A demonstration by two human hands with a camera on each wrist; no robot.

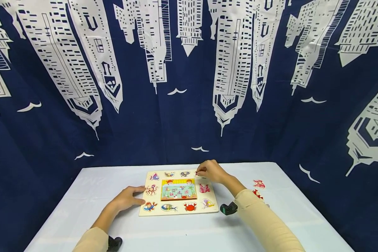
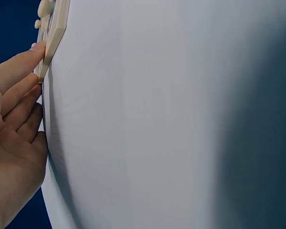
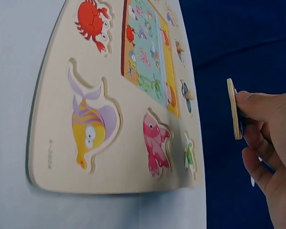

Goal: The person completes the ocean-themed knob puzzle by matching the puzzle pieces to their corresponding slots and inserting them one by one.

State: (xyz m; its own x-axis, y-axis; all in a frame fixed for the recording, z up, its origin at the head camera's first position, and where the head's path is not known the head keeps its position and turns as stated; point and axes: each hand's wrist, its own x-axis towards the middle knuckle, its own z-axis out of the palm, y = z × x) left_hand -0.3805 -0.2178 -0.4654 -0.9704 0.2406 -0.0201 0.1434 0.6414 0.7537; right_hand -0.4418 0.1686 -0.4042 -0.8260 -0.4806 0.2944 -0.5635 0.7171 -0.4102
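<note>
A wooden peg puzzle board (image 1: 179, 211) with sea-animal shapes lies flat on the white table. My left hand (image 1: 128, 199) rests at its left edge; thumb and forefinger stand apart, fairly straight, and touch the rim. Above the board's top right corner, my right hand (image 1: 212, 171) pinches a thin wooden puzzle piece (image 3: 234, 109), seen edge-on in the right wrist view and held clear of the board. Its picture is mostly hidden. Near it are the recesses of a green turtle (image 3: 188, 153) and a pink sea animal (image 3: 156, 145). Knobbed pieces, such as the octopus (image 1: 151, 189), sit in the board's left part.
Loose pieces lie right of the board: a pink one (image 1: 259, 184) and a red crab (image 1: 257, 193), partly behind the right sleeve (image 1: 264, 220). Pictured recesses show a red crab (image 1: 190, 207) and a yellow fish (image 1: 208, 203). A dark blue skyline curtain (image 1: 182, 122) hangs behind the table.
</note>
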